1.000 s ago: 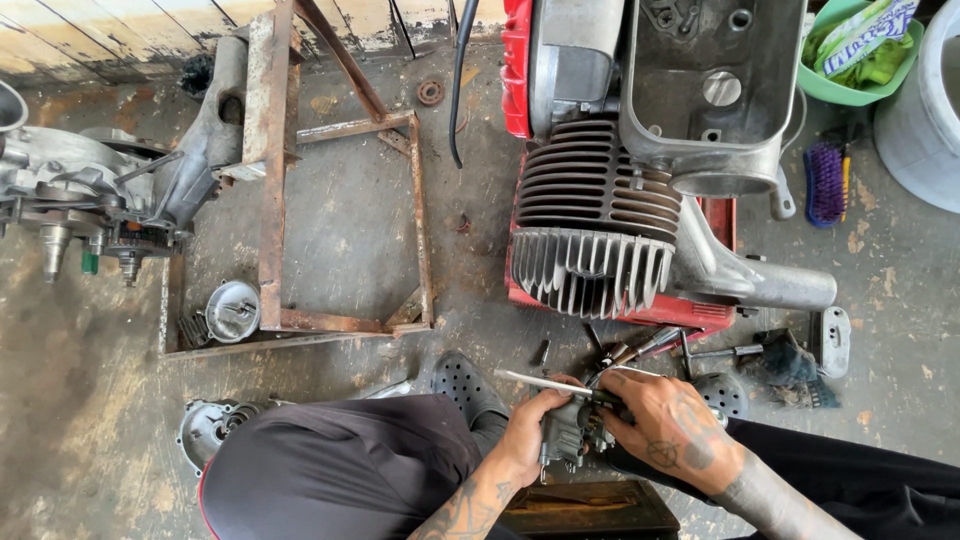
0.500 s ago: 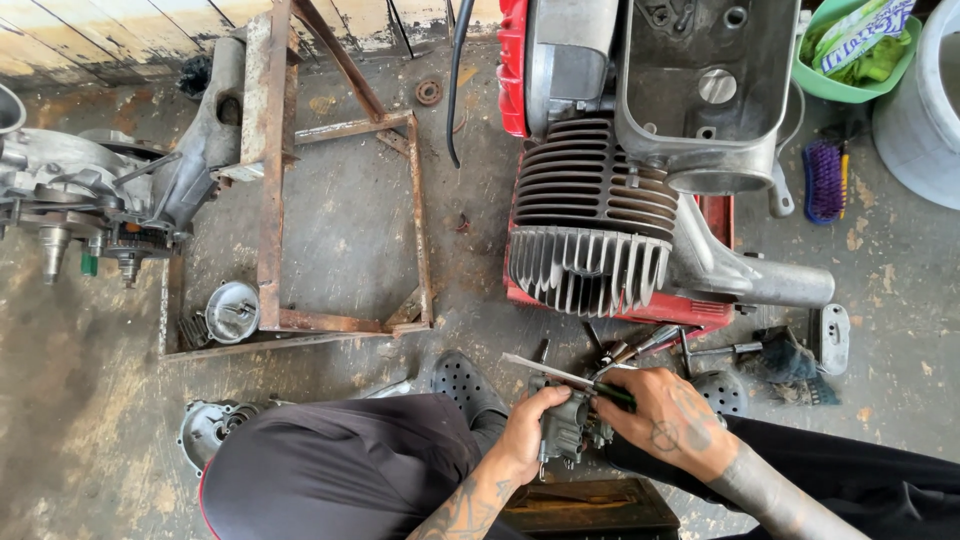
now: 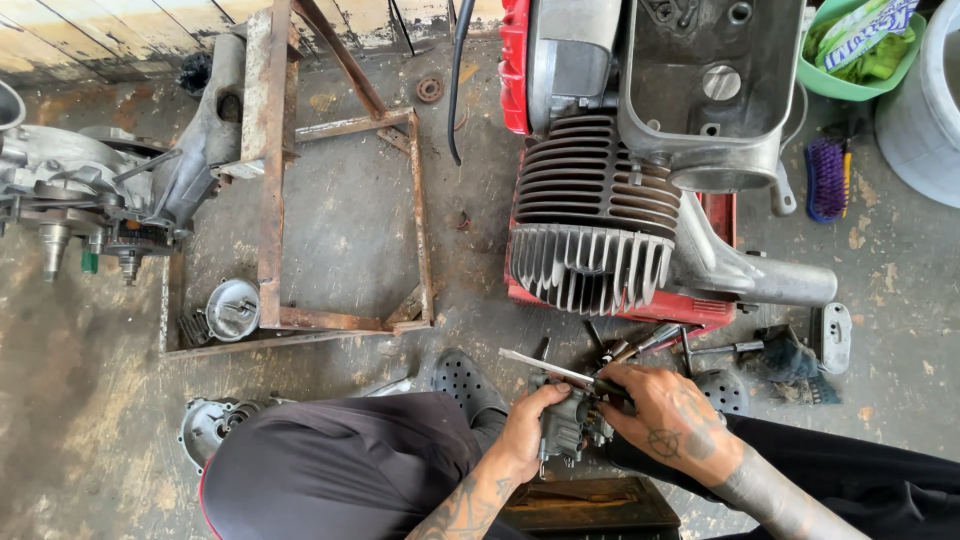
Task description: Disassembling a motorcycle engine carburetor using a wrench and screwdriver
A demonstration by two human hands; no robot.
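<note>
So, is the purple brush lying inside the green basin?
No, the purple brush lies on the concrete floor, just below the green basin, not inside it.

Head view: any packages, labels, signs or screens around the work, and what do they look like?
One package only: a crumpled plastic packet with white, green and blue print, lying in the green basin at top right, next to yellow-green cloth.
No signs or screens show.

Dull grey metal carburettor
</note>
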